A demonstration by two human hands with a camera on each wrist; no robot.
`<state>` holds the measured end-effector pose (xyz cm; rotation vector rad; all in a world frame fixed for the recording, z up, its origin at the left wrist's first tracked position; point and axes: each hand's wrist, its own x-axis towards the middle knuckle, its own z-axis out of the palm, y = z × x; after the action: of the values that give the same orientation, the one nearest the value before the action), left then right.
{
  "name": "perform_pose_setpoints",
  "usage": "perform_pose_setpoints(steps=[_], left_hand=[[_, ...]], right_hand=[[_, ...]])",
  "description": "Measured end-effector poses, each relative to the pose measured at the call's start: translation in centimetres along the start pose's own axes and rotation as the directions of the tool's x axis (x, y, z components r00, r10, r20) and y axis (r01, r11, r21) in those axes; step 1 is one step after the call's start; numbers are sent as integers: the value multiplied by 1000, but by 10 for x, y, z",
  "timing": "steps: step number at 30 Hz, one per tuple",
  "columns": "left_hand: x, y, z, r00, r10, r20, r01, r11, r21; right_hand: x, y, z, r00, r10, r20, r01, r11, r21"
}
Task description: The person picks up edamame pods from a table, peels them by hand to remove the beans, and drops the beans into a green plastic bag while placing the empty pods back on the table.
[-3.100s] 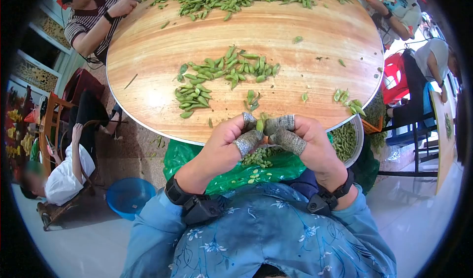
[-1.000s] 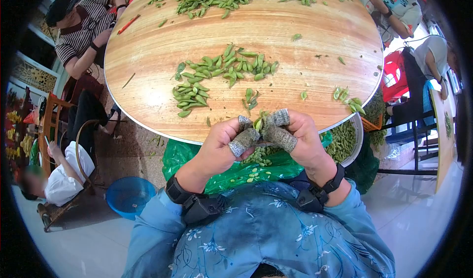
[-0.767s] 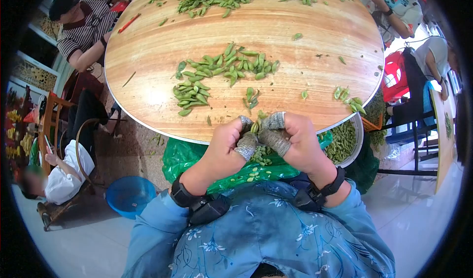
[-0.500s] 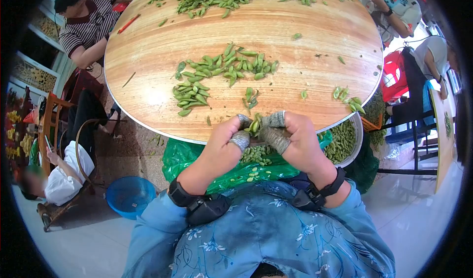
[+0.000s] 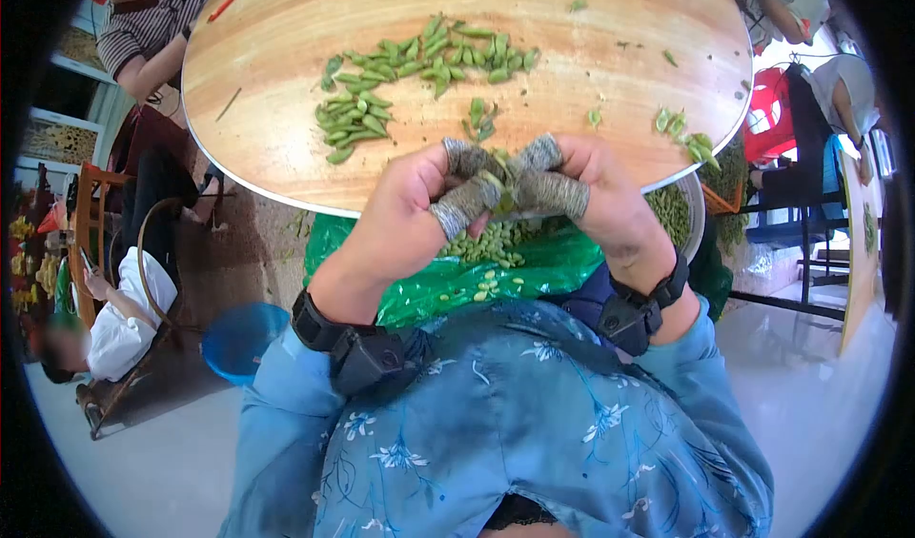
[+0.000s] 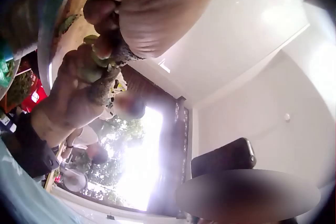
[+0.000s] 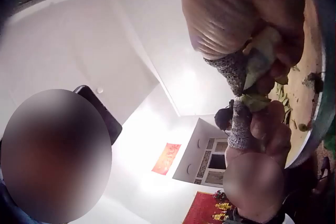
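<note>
My left hand and right hand meet tip to tip at the table's near edge. Grey knitted covers wrap the thumb and forefinger of each. Between them, both hands pinch a green soybean pod, largely hidden by the fingers in the head view. Pale green pod pieces sit in the curled fingers of my right hand. Farther in on the table lies a loose pile of green pods. Shelled beans rest on a green plastic bag below the hands.
The round wooden table ends just beyond my hands. Split pods lie near its right edge. A pale basin of green pods stands below right, a blue basin on the floor at left. Other people sit around.
The head view has tilted down, so table and hands appear higher. The pod pieces seen between the fingertips are now mostly covered by the fingers. Both hands stay together.
</note>
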<state>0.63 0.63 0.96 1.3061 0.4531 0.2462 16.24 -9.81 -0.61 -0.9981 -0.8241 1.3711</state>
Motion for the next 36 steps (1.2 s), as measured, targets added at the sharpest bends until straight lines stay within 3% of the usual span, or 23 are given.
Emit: perform_pose_setpoints(steps=[1, 4, 5, 7, 8, 10, 11, 13, 14, 16, 17, 18, 19, 21, 25, 26, 27, 29, 30, 31, 33, 35, 36], left_hand=[[-1, 1, 2, 1000, -7, -2, 6, 1000, -21], [1, -5, 1, 997, 71, -5, -71, 997, 9], [1, -6, 1, 994, 105, -7, -105, 994, 39], [2, -7, 2, 994, 113, -6, -113, 993, 30], [2, -8, 2, 992, 125, -5, -125, 992, 22], [1, -4, 3, 996, 84, 15, -84, 996, 17], [0, -3, 4, 999, 44, 31, -45, 999, 13], [-1, -2, 4, 998, 44, 35, -44, 999, -1], [-1, -2, 4, 998, 45, 40, -44, 999, -13], [2, -7, 2, 997, 71, 14, -71, 997, -25], [3, -10, 1, 995, 101, -6, -101, 994, -37], [2, -16, 1, 995, 102, -6, -102, 994, -37], [3, -20, 2, 995, 61, -83, -72, 989, -130], [4, -19, 7, 984, 45, -173, -89, 962, -256], [3, -23, 6, 985, 37, -171, -91, 943, -320], [3, -27, 3, 993, 33, -113, -71, 933, -352], [4, -26, 1, 998, 30, -53, -48, 923, -381], [4, -20, 10, 997, 0, -73, -28, 925, -380], [4, -16, 14, 996, -42, -79, 10, 929, -370], [4, -13, 15, 992, -88, -88, 51, 931, -361], [4, -11, 11, 996, -82, -27, 66, 927, -369], [5, -16, 7, 998, -57, 10, 56, 889, -454], [4, -15, 5, 998, -55, 8, 52, 890, -453]], right_hand=[[-2, 1, 2, 1000, 11, -3, -11, 1000, 5], [-4, -8, 12, 990, -129, -60, 97, 921, -376], [-6, -7, 15, 991, -122, -61, 91, 924, -372], [-7, -6, 17, 966, -250, -57, 187, 840, -510], [-7, -5, 14, 967, -248, -61, 184, 840, -510], [-5, 0, 5, 990, -125, -69, 114, 983, -145], [-5, 2, 2, 990, -123, -69, 112, 983, -144], [-5, 4, -3, 996, -89, 7, 89, 994, 66], [-5, 4, 0, 996, -86, 9, 85, 994, 69], [-6, -1, 14, 983, -99, -156, 75, 985, -154], [-6, -1, 18, 983, -98, -154, 74, 985, -153], [-5, -2, 22, 948, -294, -125, 201, 854, -480], [-4, -5, 25, 881, -471, -28, 294, 594, -749], [0, -1, 24, 839, -544, 23, 334, 480, -811], [-4, 0, 22, 887, -458, -50, 282, 625, -728], [-5, 2, 21, 905, -419, -73, 264, 689, -675], [-5, 4, 19, 900, -432, -66, 276, 679, -680], [-8, 5, 14, 954, -241, -180, 179, 935, -305], [-9, -1, 13, 974, -110, -200, 99, 993, -65], [-9, -2, 9, 973, -118, -199, 106, 992, -70], [-7, 3, -2, 996, -51, -74, 67, 969, 238], [-5, 8, 0, 997, -42, -71, 59, 968, 245], [-4, 6, 8, 988, -71, -139, 88, 989, 119]])
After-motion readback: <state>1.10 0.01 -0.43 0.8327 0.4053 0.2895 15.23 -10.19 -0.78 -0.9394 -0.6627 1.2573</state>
